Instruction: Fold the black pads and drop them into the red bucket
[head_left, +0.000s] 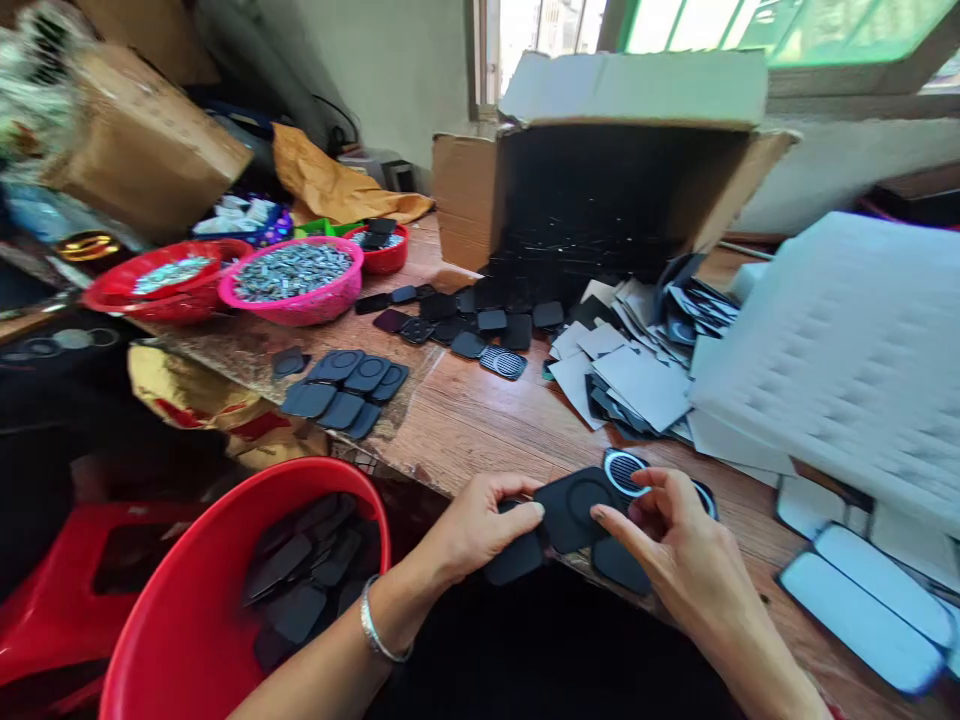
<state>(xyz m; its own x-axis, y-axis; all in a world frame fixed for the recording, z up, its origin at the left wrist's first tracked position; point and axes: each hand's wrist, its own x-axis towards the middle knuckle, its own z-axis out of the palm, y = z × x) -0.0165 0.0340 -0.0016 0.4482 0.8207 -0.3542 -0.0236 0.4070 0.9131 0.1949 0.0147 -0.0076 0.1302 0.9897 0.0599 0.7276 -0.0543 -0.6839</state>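
My left hand is closed on a thin black square plate with a ring mark, its thumb pressing the left edge. My right hand is beside the plate's right edge. Its thumb tip touches or nearly touches that edge, and its bent fingers are apart from the thumb with nothing visible between them. Below the held plate lie other black plates, partly covered. Just behind the right fingers is a plate with a white ring and stripes.
At the lower left stands a red bucket holding black plates. Stacked plates lie on the table's left. Farther back are a pink basin of small metal parts and an open cardboard box. White sheets and foam trays sit right.
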